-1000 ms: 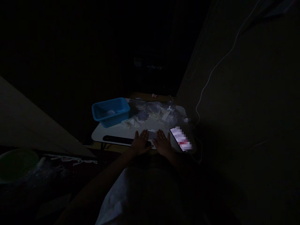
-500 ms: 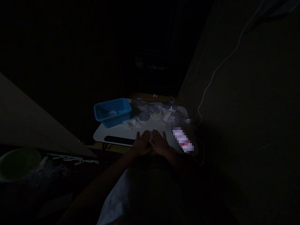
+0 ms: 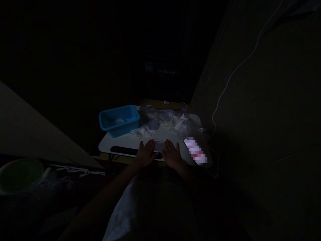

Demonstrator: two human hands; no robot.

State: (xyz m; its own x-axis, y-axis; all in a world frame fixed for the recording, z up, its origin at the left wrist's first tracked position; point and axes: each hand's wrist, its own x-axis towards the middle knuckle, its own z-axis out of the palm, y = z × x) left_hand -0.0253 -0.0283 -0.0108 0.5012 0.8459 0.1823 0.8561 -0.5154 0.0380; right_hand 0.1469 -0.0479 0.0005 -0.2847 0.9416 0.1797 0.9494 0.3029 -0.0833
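Note:
My left hand (image 3: 146, 154) and my right hand (image 3: 172, 154) lie flat, fingers spread, on the front of a white table top (image 3: 125, 142). Between them shows a small translucent plastic piece (image 3: 159, 146), and neither hand grips it. A long black slot (image 3: 122, 150) runs left of my left hand. Crumpled clear plastic sheeting (image 3: 170, 120) and white crumpled material (image 3: 141, 133) lie farther back. A phone (image 3: 195, 150) with a blurred screen lies just right of my right hand.
A blue plastic tub (image 3: 119, 120) stands at the table's back left. A wall and a white cable (image 3: 225, 90) rise on the right. A green basket (image 3: 18, 175) and white string (image 3: 80, 171) sit low on the left. The room is very dark.
My hands have slid apart from their nearly touching position half a second ago, uncovering the translucent piece between them. The view has shifted slightly.

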